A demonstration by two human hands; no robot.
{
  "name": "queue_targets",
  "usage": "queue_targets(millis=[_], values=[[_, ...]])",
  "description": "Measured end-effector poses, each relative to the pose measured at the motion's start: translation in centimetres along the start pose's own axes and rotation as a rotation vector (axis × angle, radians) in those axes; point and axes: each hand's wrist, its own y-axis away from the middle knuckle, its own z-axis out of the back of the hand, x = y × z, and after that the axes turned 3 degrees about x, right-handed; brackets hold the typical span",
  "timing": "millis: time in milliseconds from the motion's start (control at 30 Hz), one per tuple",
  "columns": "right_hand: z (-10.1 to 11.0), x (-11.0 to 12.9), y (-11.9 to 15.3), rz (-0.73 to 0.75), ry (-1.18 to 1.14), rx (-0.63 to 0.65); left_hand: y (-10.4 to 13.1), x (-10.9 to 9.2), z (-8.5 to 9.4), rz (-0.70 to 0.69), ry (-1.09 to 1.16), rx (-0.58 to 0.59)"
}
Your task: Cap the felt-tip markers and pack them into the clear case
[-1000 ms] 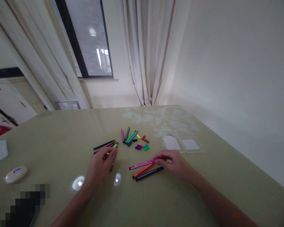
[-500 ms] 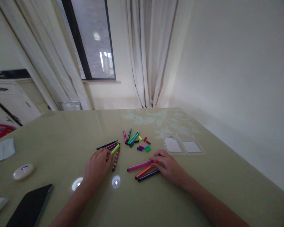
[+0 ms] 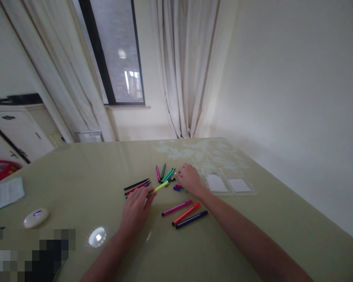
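My left hand [image 3: 137, 205] is closed on a yellow marker [image 3: 161, 186], whose uncapped end points to the upper right. The fingertips of my right hand [image 3: 190, 178] pinch at a small yellow cap [image 3: 175, 173], mostly hidden by them. Under and beside that hand lie loose caps, among them a dark blue cap [image 3: 176, 188]. Left of my left hand are uncapped markers, a black marker [image 3: 136, 184] and a red marker [image 3: 137, 188]. Behind the yellow one, a pink marker [image 3: 157, 174] and several green and blue markers [image 3: 167, 175] form a loose group.
Capped magenta [image 3: 177, 208], orange-red [image 3: 186, 214] and dark blue [image 3: 191, 219] markers lie in front of my right forearm. A clear plastic case [image 3: 231, 192] with white inserts lies at the right. At the left are a white oval device [image 3: 35, 217] and a folded paper [image 3: 6, 194].
My right hand has left the capped markers and moved up and away to the loose caps. My left hand has lifted the yellow marker and brought it to the right.
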Motion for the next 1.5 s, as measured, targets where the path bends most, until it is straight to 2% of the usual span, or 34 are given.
queue_targets(millis=[100, 233, 333, 433, 533, 633, 800, 967, 1233, 1500], values=[[-0.5, 0.1, -1.1, -0.023, 0.010, 0.019, -0.1, -0.8, 0.1, 0.006, 0.103, -0.026], [0.4, -0.2, -0.7, -0.026, -0.038, -0.012, -0.4, -1.9, 0.6, 0.186, 0.344, 0.000], [1.6, -1.1, 2.2, 0.000, -0.175, -0.058, -0.6, -2.7, 0.8, 0.333, 0.576, 0.011], [2.0, -2.6, 6.9, 0.028, -0.648, -0.127, -0.6, -3.3, 0.8, 0.429, 0.760, 0.000], [1.8, -4.2, 10.9, -0.005, -0.795, -0.177, -0.4, -3.6, 0.7, 0.454, 0.787, -0.004], [1.8, -5.1, 12.7, -0.074, -0.891, -0.196, -0.1, -3.8, 0.6, 0.437, 0.769, -0.012], [2.6, -4.3, 12.5, -0.093, -1.090, -0.194, 0.3, -4.2, 0.5, 0.465, 0.764, 0.032], [3.2, -3.5, 12.7, -0.042, -1.164, -0.210, 0.5, -4.6, 0.8, 0.486, 0.762, 0.041], [3.1, -3.1, 13.0, -0.008, -1.163, -0.229, 0.9, -4.0, 0.5, 0.481, 0.720, 0.060], [3.1, -2.9, 13.0, 0.001, -1.150, -0.223, 0.3, -4.8, 1.0, 0.478, 0.775, 0.068]])
